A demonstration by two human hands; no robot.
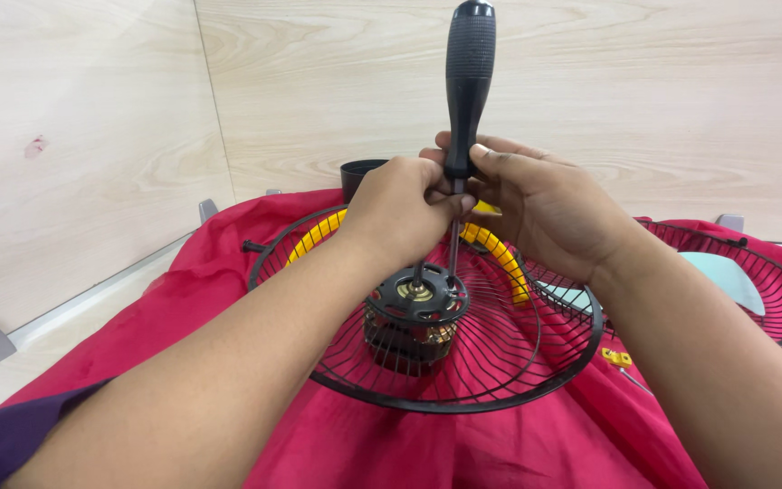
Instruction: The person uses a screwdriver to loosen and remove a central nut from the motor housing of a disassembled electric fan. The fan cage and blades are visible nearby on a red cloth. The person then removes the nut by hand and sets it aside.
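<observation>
A black wire fan guard (pixel 500 385) lies on a red cloth (pixel 355 444), with a black fan motor (pixel 414 312) mounted at its centre. A long screwdriver with a black handle (pixel 470 72) stands upright, its thin shaft reaching down to the motor's top plate. My right hand (pixel 545 204) wraps the lower end of the handle. My left hand (pixel 405 213) closes around the shaft just below it, fingers touching the right hand. A yellow curved piece (pixel 504 258) lies inside the guard behind the hands.
A second black wire guard (pixel 771 281) with a pale fan blade (pixel 726 272) rests to the right. A small yellow-handled tool (pixel 617 358) lies on the cloth between the guards. A black cup-like part (pixel 359 177) stands behind. Wooden walls enclose the back and left.
</observation>
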